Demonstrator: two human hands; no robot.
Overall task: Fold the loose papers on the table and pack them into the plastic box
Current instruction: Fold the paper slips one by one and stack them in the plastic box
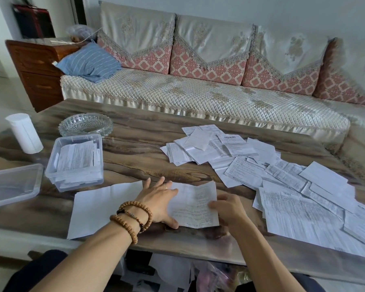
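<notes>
Two hands, one plastic box [75, 163], one lid [11, 184], one glass ashtray [85, 124] — loose papers [261, 171] beyond counting

Home living room: sofa [198, 81], coffee table [135, 144]

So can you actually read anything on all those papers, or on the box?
Nothing can be read.
Paper under the hands: faint lines of print, too blurred.
Loose papers on the right: dense print with bold headings, too small.
Papers in the plastic box: print too small.
White cylinder: no text shows.
</notes>
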